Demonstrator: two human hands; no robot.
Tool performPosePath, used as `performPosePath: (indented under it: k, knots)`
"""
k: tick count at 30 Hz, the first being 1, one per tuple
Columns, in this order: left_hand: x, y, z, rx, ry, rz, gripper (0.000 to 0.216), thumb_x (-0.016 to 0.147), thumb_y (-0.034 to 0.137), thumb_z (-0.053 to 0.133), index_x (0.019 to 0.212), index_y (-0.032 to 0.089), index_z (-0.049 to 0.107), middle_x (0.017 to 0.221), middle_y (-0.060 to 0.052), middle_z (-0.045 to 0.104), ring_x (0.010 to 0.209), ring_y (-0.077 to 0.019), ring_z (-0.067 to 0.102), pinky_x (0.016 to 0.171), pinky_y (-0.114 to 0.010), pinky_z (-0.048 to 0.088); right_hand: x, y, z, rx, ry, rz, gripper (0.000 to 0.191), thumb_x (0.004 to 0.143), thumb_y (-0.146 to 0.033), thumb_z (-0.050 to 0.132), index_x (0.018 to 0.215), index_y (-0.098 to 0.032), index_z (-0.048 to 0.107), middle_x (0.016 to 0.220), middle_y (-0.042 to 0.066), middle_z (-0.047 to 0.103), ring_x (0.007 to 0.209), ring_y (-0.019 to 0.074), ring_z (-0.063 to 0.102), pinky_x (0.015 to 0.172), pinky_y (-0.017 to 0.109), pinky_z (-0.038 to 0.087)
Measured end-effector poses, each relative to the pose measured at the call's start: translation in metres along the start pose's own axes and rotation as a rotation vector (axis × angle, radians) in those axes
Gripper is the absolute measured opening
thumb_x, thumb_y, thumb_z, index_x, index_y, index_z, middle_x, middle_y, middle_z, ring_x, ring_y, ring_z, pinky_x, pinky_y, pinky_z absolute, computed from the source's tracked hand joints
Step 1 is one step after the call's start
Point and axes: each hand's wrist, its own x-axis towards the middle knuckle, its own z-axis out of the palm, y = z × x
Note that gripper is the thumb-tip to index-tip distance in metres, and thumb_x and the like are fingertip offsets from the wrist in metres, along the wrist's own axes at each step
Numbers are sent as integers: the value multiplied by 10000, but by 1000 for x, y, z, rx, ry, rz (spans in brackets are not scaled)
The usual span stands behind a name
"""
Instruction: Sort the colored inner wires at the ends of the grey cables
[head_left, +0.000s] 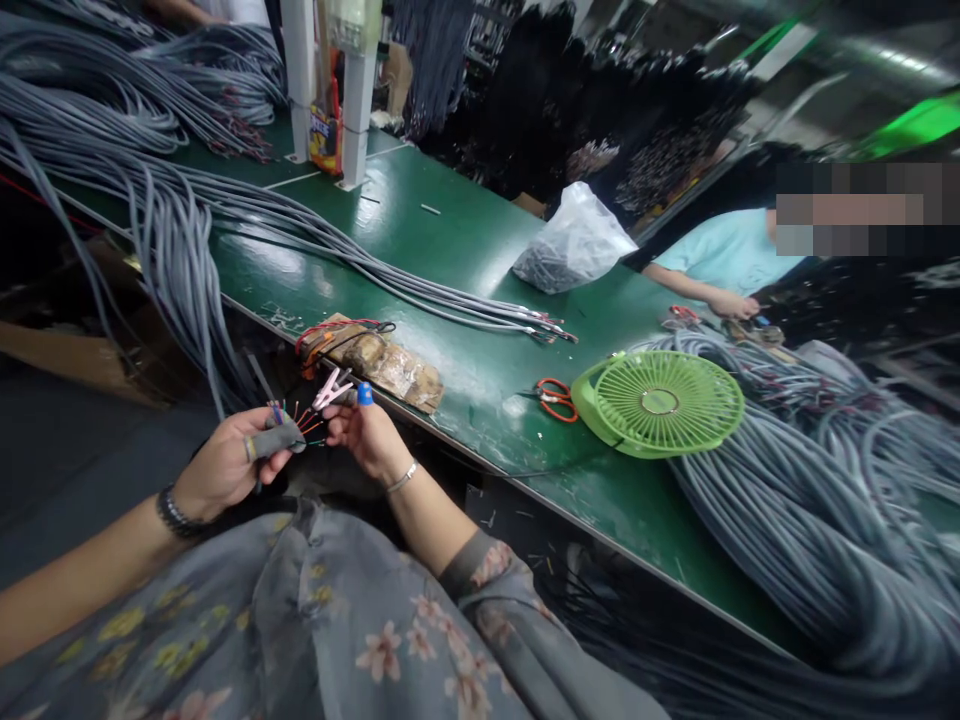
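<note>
My left hand (240,455) is closed round the end of a grey cable, and its fingers wear grey covers. From this end a fan of thin coloured wires (307,422) spreads toward my right hand (373,438). That hand's fingers are curled together at the wire tips, with a blue cover on the thumb; what lies between them is hidden. Just above the wires is a pale pink forked piece (330,390), by the table edge. Beside it lies a tape-wrapped wooden block (390,365) with red and black leads.
A bundle of grey cables (337,250) crosses the green table (480,400). To the right are orange-handled scissors (556,398), a green fan (660,405) and a large cable coil (795,520). Farther back are a plastic bag (574,240) and a person (727,255) at work.
</note>
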Motion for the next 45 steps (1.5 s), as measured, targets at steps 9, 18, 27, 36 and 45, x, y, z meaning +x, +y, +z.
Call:
performPosePath:
  k: [9,18,27,36,45]
  knots:
    - [21,5,3,7,-166,-74,432,556,574,996,605,255,710,427,21,496,367,-99,338,366,-250,276,15,11,13,-206,108,-287,623,948,-851,798,800,-246,810,760,44,731,747,226,647,787,365,582]
    - [23,0,4,3,-206,-102,472,524,595,1023,584,231,729,386,24,507,324,-66,313,364,-211,240,17,6,21,161,90,-74,497,933,-699,935,911,-220,805,815,39,776,762,208,704,761,330,637]
    - [18,-1,6,-21,-174,-90,530,497,596,1072,586,219,709,392,33,522,331,-68,346,351,-206,265,14,4,16,202,20,1,665,1056,-849,687,885,-210,751,742,14,730,647,158,646,646,273,620]
    - [-10,0,24,-161,105,-17,406,458,434,1065,603,210,759,456,3,619,397,-101,469,382,-213,331,6,0,15,151,5,-20,381,1038,-542,861,896,-210,738,783,-9,707,674,137,616,701,276,641]
    - [-8,8,35,-246,119,-56,383,412,364,1048,546,209,725,426,11,588,400,-82,426,391,-208,318,12,14,9,27,139,-236,536,977,-741,856,821,-234,782,708,6,697,673,173,596,695,309,585]
